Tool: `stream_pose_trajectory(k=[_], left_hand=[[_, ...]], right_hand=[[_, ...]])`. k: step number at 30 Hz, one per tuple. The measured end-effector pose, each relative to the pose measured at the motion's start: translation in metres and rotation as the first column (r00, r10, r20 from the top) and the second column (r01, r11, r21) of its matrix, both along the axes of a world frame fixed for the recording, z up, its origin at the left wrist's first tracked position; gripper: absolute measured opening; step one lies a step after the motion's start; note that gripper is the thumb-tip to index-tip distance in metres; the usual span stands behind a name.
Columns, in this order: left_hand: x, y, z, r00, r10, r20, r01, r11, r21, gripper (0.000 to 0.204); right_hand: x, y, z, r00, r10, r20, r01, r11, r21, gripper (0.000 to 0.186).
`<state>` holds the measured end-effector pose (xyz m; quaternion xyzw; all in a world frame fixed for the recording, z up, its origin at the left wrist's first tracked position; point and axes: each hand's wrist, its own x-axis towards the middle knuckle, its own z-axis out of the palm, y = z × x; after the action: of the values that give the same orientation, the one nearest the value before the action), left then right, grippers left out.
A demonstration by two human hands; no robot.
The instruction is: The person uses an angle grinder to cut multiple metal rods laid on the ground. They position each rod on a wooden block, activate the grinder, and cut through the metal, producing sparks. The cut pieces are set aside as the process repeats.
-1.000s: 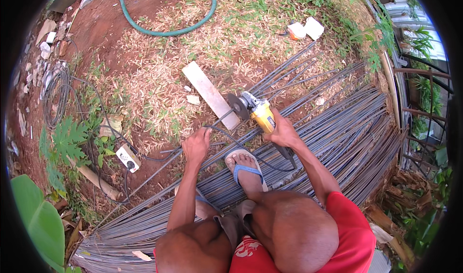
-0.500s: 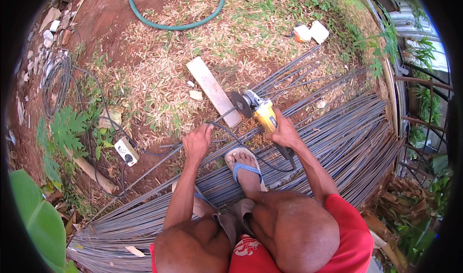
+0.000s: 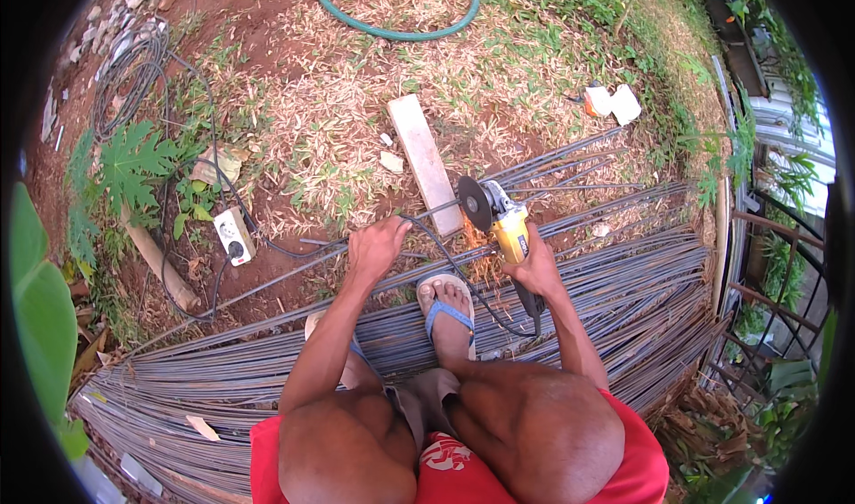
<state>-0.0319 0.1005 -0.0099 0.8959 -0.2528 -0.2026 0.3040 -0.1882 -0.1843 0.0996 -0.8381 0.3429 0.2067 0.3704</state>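
A person crouches over a pile of rebar (image 3: 623, 299), right hand (image 3: 534, 268) wrapped around the yellow grinder (image 3: 509, 230), fingers closed tight on its body. The disc (image 3: 473, 203) stands on edge just beyond those fingers, meeting a single bar (image 3: 419, 215) where it crosses the plank (image 3: 426, 161); orange sparks show at the disc's lower edge. The left hand (image 3: 376, 247) presses down on the same bar, fingers curled over it, so whether they fully close around it cannot be told.

Between the two hands a black cord (image 3: 450, 268) loops from the grinder's tail across the steel, passing beside a foot in a blue sandal (image 3: 448, 312) planted on the pile. Left of the left fingers, a white socket block (image 3: 234, 237) lies on red earth, near a short log (image 3: 160, 259). Farther out past the fingers sit a coil of wire (image 3: 125, 81), a green hose (image 3: 392, 28) curving over dry grass, and two pale blocks (image 3: 613, 103) beyond the plank.

The person's knees and red shorts (image 3: 463, 468) hide the near part of the pile. The other foot is mostly covered by the left forearm. The grinder's grip is hidden under the right palm, and the fisheye rim cuts off the metal railing (image 3: 766, 272) at right.
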Motion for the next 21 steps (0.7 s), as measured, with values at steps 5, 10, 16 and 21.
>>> stream_pose_trajectory(k=[5, 10, 16, 21], left_hand=[[0.000, 0.002, -0.003, 0.998, 0.002, 0.063, 0.001, 0.999, -0.047, 0.028], [-0.001, -0.001, -0.004, 0.998, -0.003, 0.066, 0.008, 0.998, -0.062, 0.028], [-0.001, 0.003, -0.006, 0.998, 0.005, 0.069, 0.001, 0.997, -0.077, 0.028], [0.001, 0.003, 0.000, 1.000, -0.028, -0.006, 0.027, 0.998, -0.060, 0.033]], right_hand=[[0.005, -0.001, -0.004, 1.000, -0.002, 0.020, 0.002, 1.000, 0.014, 0.078], [0.001, -0.008, -0.018, 0.997, 0.022, 0.068, -0.021, 1.000, -0.016, 0.079], [0.009, 0.001, -0.001, 1.000, 0.027, 0.011, -0.027, 1.000, -0.004, 0.078], [0.000, 0.001, -0.002, 1.000, 0.018, 0.010, -0.018, 1.000, 0.015, 0.076]])
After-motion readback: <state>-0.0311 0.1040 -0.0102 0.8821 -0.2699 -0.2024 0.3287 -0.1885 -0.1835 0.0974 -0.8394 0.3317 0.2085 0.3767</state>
